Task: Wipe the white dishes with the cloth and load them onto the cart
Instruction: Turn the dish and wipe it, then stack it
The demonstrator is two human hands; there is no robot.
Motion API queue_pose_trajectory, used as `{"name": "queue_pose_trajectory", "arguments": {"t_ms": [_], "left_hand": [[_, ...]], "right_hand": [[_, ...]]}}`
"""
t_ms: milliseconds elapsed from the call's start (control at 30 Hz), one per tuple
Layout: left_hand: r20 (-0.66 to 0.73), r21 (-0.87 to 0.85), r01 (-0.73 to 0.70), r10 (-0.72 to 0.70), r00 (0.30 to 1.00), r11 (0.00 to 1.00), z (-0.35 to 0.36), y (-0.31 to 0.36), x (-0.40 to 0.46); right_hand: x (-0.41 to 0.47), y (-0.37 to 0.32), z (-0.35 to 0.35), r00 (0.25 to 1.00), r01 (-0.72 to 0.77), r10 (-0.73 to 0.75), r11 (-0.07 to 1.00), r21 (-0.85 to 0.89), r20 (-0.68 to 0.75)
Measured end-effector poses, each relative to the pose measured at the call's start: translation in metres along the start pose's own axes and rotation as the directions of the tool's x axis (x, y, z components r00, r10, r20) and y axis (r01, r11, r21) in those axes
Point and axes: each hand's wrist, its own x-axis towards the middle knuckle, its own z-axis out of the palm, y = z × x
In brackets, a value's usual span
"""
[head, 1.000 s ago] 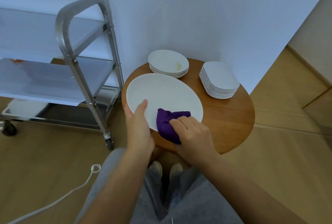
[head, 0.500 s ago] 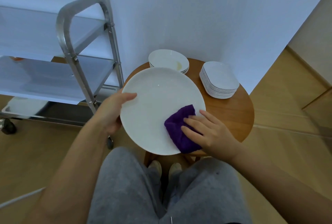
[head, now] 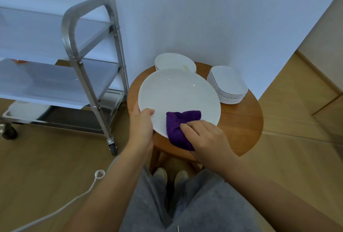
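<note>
At the centre of the frame we see the large white plate held above the round wooden counter. The left hand grips the plate's lower-left rim, thumb curled over the top face and the other fingers hidden beneath. The right hand presses the purple cloth against the plate's lower edge, its fingers bent around the bunched fabric (part of the cloth hangs off the rim). Behind the plate, toward the wall, sits a stack of round white dishes, and right of centre a stack of squarish white plates. The steel cart stands at the left of the frame on the wooden floor.
</note>
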Motion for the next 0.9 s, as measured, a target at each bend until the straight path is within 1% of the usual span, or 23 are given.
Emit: {"name": "queue_pose_trajectory", "arguments": {"t_ms": [67, 100, 167, 200, 233, 267, 300, 333, 367, 400, 433, 467, 533, 567, 600, 633, 700, 733, 767, 833, 867, 900], "left_hand": [[0.082, 0.067, 0.034, -0.039, 0.996, 0.997, -0.014, 0.015, 0.008], [0.144, 0.115, 0.061, -0.077, 0.987, 0.992, -0.022, 0.024, 0.015], [0.296, 0.162, 0.135, -0.179, 0.938, 0.978, -0.035, 0.040, 0.028], [0.370, 0.155, 0.179, -0.225, 0.901, 0.972, -0.040, 0.045, 0.034], [0.433, 0.139, 0.211, -0.251, 0.866, 0.967, -0.044, 0.046, 0.039], [0.471, 0.135, 0.230, -0.267, 0.841, 0.964, -0.045, 0.045, 0.042], [0.480, 0.139, 0.244, -0.281, 0.831, 0.960, -0.045, 0.040, 0.044], [0.467, 0.151, 0.247, -0.289, 0.836, 0.957, -0.045, 0.033, 0.044], [0.432, 0.173, 0.228, -0.282, 0.857, 0.958, -0.043, 0.024, 0.042], [0.397, 0.185, 0.200, -0.259, 0.880, 0.962, -0.041, 0.016, 0.039], [0.388, 0.165, 0.185, -0.236, 0.891, 0.969, -0.039, 0.008, 0.035], [0.409, 0.104, 0.185, -0.212, 0.888, 0.977, -0.037, -0.001, 0.033], [0.468, -0.069, 0.221, -0.164, 0.869, 0.973, -0.031, -0.014, 0.028], [0.455, -0.136, 0.240, -0.155, 0.877, 0.961, -0.028, -0.016, 0.024], [0.437, -0.187, 0.254, -0.151, 0.887, 0.949, -0.026, -0.015, 0.022], [0.427, -0.217, 0.256, -0.144, 0.893, 0.942, -0.025, -0.014, 0.021], [0.418, -0.237, 0.233, -0.117, 0.901, 0.943, -0.022, -0.009, 0.018], [0.403, -0.233, 0.210, -0.102, 0.909, 0.950, -0.021, -0.004, 0.016], [0.381, -0.214, 0.178, -0.086, 0.921, 0.960, -0.019, 0.001, 0.015], [0.334, -0.145, 0.095, -0.042, 0.942, 0.985, -0.018, 0.011, 0.010], [0.322, -0.086, 0.054, -0.023, 0.946, 0.995, -0.017, 0.015, 0.007], [0.322, -0.020, 0.016, -0.009, 0.947, 1.000, -0.017, 0.017, 0.004]], "right_hand": [[-0.007, 0.015, -0.009, 0.997, 0.071, -0.072, 0.997, -0.023, -0.003], [-0.008, 0.020, -0.014, 0.995, 0.101, -0.101, 0.995, -0.012, 0.007], [-0.007, 0.019, -0.022, 0.994, 0.104, -0.107, 0.991, 0.080, 0.031], [-0.004, 0.015, -0.025, 0.996, 0.070, -0.078, 0.984, 0.167, 0.046], [-0.001, 0.010, -0.028, 0.997, 0.003, -0.023, 0.962, 0.274, 0.070], [0.004, 0.007, -0.032, 0.992, -0.104, 0.068, 0.916, 0.389, 0.103], [0.009, 0.005, -0.038, 0.970, -0.241, 0.191, 0.832, 0.499, 0.151], [0.012, 0.005, -0.044, 0.924, -0.381, 0.317, 0.704, 0.600, 0.214], [0.015, 0.007, -0.048, 0.856, -0.501, 0.424, 0.534, 0.681, 0.298], [0.016, 0.010, -0.052, 0.787, -0.573, 0.487, 0.349, 0.742, 0.379], [0.017, 0.013, -0.054, 0.739, -0.590, 0.514, 0.180, 0.787, 0.436], [0.016, 0.014, -0.054, 0.708, -0.571, 0.518, 0.020, 0.821, 0.480], [0.013, 0.015, -0.051, 0.668, -0.471, 0.500, -0.289, 0.833, 0.551], [0.011, 0.014, -0.048, 0.652, -0.419, 0.492, -0.401, 0.815, 0.577], [0.007, 0.014, -0.045, 0.630, -0.385, 0.489, -0.479, 0.789, 0.603], [0.004, 0.015, -0.042, 0.602, -0.364, 0.491, -0.533, 0.764, 0.630], [-0.004, 0.019, -0.036, 0.524, -0.330, 0.530, -0.595, 0.733, 0.667], [-0.008, 0.022, -0.032, 0.474, -0.321, 0.567, -0.601, 0.732, 0.674], [-0.010, 0.025, -0.029, 0.425, -0.327, 0.609, -0.586, 0.741, 0.669], [-0.011, 0.030, -0.025, 0.341, -0.382, 0.695, -0.513, 0.769, 0.633], [-0.008, 0.034, -0.024, 0.318, -0.414, 0.724, -0.475, 0.776, 0.612], [-0.004, 0.037, -0.023, 0.314, -0.445, 0.744, -0.433, 0.784, 0.590]]}}
